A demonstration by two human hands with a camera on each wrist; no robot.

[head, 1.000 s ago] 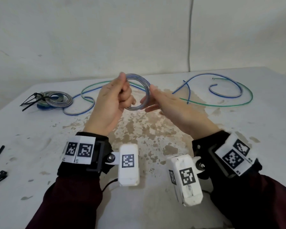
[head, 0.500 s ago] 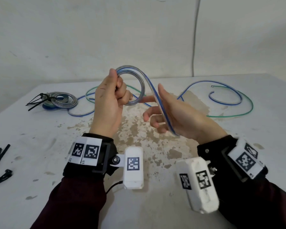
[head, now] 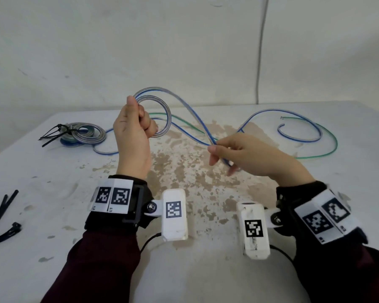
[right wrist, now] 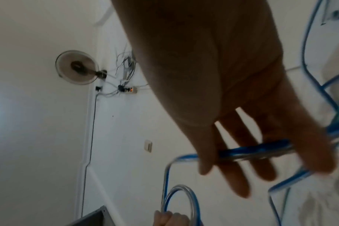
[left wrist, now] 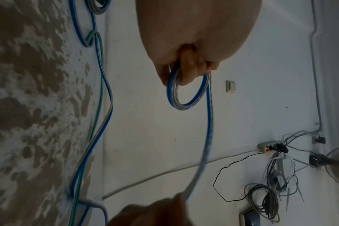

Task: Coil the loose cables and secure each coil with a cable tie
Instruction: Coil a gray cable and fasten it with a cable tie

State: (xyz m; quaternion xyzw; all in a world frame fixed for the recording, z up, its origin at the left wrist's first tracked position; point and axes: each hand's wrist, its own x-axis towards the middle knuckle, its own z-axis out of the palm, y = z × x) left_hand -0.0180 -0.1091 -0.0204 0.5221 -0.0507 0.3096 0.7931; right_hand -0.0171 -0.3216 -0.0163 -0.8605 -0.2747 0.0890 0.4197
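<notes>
Lying on a stained white table (head: 53, 215), loose cables (head: 304, 136), plain wall (head: 140, 51) behind.

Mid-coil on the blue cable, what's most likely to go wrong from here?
The small coil in the left hand may spring open; only the fingers hold it. The blue cable running to the right hand crosses the green cable on the table, so pulling may drag or tangle it.
</notes>
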